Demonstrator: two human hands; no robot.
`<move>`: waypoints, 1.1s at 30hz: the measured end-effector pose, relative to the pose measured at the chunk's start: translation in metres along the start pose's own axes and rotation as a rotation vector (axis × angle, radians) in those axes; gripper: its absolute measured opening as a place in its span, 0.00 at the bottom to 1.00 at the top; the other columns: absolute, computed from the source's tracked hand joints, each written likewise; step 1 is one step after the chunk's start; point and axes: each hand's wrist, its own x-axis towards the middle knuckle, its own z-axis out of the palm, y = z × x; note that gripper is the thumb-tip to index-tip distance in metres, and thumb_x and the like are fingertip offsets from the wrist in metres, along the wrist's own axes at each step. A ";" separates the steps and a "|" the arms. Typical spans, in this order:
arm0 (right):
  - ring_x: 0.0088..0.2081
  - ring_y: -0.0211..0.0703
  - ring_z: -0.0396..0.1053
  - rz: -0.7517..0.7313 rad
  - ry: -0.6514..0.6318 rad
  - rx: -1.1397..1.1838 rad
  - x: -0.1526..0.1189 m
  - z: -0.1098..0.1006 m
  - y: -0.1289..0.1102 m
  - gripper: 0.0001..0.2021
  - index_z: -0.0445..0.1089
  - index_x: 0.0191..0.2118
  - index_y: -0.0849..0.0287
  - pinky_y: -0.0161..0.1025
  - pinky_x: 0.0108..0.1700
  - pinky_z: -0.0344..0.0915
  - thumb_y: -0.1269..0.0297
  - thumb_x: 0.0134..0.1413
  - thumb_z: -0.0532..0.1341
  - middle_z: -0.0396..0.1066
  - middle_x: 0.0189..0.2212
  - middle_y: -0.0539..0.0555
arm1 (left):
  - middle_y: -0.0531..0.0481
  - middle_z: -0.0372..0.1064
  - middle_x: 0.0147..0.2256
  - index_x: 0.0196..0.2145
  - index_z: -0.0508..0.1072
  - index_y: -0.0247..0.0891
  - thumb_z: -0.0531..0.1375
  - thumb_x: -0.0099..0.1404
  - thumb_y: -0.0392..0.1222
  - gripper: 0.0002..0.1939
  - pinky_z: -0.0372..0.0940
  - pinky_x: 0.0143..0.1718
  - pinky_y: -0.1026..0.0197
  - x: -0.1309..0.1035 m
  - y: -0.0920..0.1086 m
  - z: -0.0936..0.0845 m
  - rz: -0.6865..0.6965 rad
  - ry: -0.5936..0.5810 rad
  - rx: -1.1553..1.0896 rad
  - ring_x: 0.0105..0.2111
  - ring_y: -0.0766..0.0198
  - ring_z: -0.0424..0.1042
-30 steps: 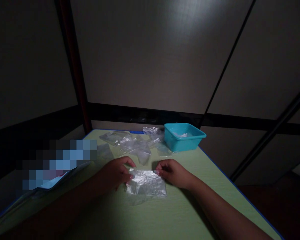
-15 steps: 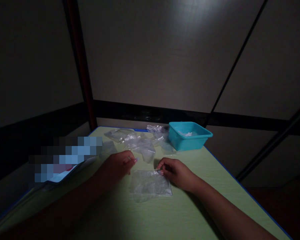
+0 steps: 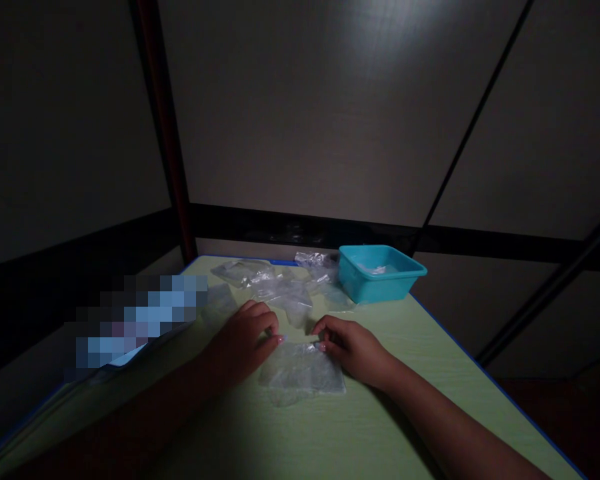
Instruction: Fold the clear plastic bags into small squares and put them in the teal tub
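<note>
A clear plastic bag (image 3: 303,373) lies flat on the green table in front of me. My right hand (image 3: 353,343) pinches its upper right edge between thumb and fingertips. At the upper left corner of the same bag is my left hand (image 3: 253,333), its thumb and forefinger brought close together on the edge. How much film sits between those left fingertips is hard to see in the dim light. Just beyond both hands spreads a loose heap of clear plastic bags (image 3: 280,290), crumpled and overlapping.
A turquoise basin (image 3: 380,290) with whitish film inside stands at the far right of the table (image 3: 380,427). On the left edge lies a pale blue flat object (image 3: 130,357), mostly blurred out. Cabinet-like panels (image 3: 300,133) rise behind the table.
My left hand has come down and slightly right, onto the bag's upper left corner. My right hand keeps its pinch in nearly the same place.
</note>
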 end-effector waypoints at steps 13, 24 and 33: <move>0.28 0.36 0.62 -0.019 0.040 -0.145 -0.004 0.001 -0.007 0.10 0.66 0.42 0.53 0.30 0.29 0.51 0.67 0.51 0.56 0.67 0.26 0.46 | 0.51 0.63 0.34 0.31 0.67 0.39 0.60 0.55 0.38 0.05 0.56 0.41 0.59 -0.002 0.003 0.005 0.034 -0.035 -0.052 0.39 0.59 0.60; 0.30 0.38 0.65 0.003 0.043 -0.218 -0.005 0.002 -0.013 0.12 0.65 0.44 0.51 0.30 0.30 0.53 0.66 0.51 0.56 0.70 0.29 0.48 | 0.50 0.61 0.41 0.29 0.63 0.40 0.67 0.45 0.41 0.17 0.55 0.44 0.58 -0.003 0.001 0.013 0.067 -0.065 -0.061 0.44 0.57 0.56; 0.32 0.40 0.67 0.008 0.053 -0.236 -0.005 0.004 -0.015 0.14 0.65 0.45 0.51 0.31 0.31 0.54 0.66 0.51 0.56 0.72 0.34 0.50 | 0.48 0.57 0.49 0.30 0.65 0.41 0.68 0.44 0.47 0.18 0.51 0.51 0.51 -0.003 -0.006 0.022 0.125 -0.040 -0.001 0.53 0.49 0.49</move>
